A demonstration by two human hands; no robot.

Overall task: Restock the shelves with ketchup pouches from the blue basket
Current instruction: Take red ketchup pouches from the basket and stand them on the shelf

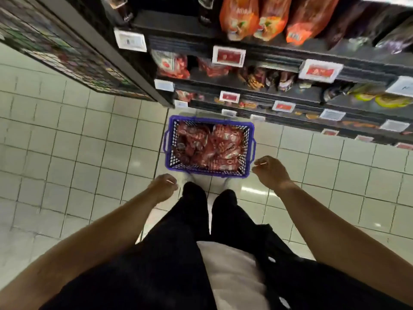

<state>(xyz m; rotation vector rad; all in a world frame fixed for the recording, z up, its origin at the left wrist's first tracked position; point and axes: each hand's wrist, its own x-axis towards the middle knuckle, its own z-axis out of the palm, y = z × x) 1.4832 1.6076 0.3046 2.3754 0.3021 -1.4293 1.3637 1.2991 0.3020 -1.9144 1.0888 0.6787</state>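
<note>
A blue basket [249, 151] stands on the tiled floor just in front of my feet, filled with several red ketchup pouches [220, 148]. My left hand [164, 186] hangs low to the left of the basket's near corner, fingers loosely curled, holding nothing. My right hand [271, 172] hovers beside the basket's right handle, also loosely curled and holding nothing. Black shelves [257, 86] rise beyond the basket. Red pouches [172, 66] lie on the shelf at mid height, left end.
Orange bags [257, 19] fill the top shelf, dark packets and yellow-green items sit on shelves to the right. Price tags [228, 55] line the shelf edges. A dark shelf end panel [67, 52] stands at the left. White floor tiles [78, 142] spread left and right.
</note>
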